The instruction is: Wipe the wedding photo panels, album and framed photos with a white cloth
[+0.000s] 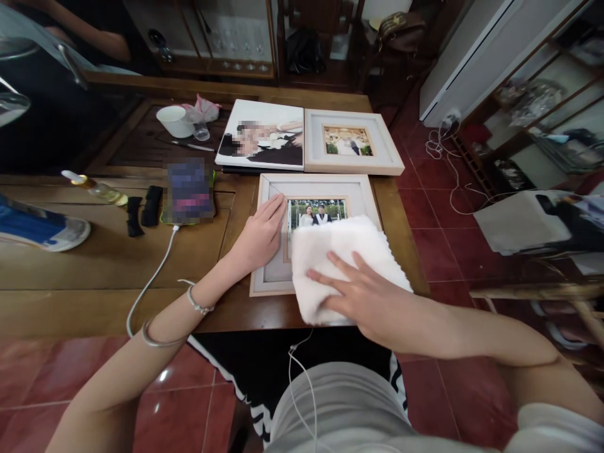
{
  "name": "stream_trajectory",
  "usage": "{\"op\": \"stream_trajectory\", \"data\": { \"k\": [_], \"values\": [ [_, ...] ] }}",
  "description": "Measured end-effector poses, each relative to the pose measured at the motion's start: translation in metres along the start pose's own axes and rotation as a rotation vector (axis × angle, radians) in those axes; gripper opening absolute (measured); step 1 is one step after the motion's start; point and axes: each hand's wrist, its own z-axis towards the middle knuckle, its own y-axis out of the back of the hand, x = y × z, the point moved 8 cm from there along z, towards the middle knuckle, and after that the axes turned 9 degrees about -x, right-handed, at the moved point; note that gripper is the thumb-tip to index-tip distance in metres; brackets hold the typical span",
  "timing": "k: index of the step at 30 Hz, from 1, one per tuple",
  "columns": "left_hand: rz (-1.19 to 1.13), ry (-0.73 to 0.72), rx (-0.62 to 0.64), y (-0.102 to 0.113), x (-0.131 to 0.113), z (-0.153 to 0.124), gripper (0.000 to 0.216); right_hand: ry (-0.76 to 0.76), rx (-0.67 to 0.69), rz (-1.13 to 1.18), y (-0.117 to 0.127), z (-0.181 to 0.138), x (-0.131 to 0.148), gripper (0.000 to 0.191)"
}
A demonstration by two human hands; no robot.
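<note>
A white-framed photo point(321, 189) lies flat near the front edge of the wooden table point(108, 264). My left hand point(258, 238) rests flat on the frame's left side, fingers together and stretched out, holding nothing. My right hand point(361, 296) lies palm down with spread fingers on a folded white cloth point(340, 251), which covers the frame's lower right part. The cloth's near edge hangs a little over the table's front edge.
Behind lie a second white frame point(353, 141) and a large photo print point(264, 135). To the left are a phone point(189, 192) with a white cable point(151, 277), black clips, a small bottle point(97, 187), a white cup point(175, 121). Red tiled floor lies to the right.
</note>
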Motion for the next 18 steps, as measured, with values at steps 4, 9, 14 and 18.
{"op": "stream_trajectory", "data": {
  "k": [4,9,14,18],
  "values": [
    [-0.009,0.001,-0.004,0.000,0.000,0.000,0.059,0.084,0.018,0.122,0.005,-0.016,0.018,0.057],
    [0.006,0.001,0.002,-0.001,0.000,0.000,0.057,-0.083,-0.069,0.054,-0.007,0.010,-0.014,0.070],
    [-0.037,0.012,-0.030,-0.002,0.001,0.000,0.054,-0.302,-0.248,-0.179,-0.001,0.050,-0.079,0.070],
    [-0.105,0.070,-0.131,0.004,0.006,0.001,0.048,-0.317,-0.206,-0.190,0.002,0.076,-0.079,0.069]
  ]
}}
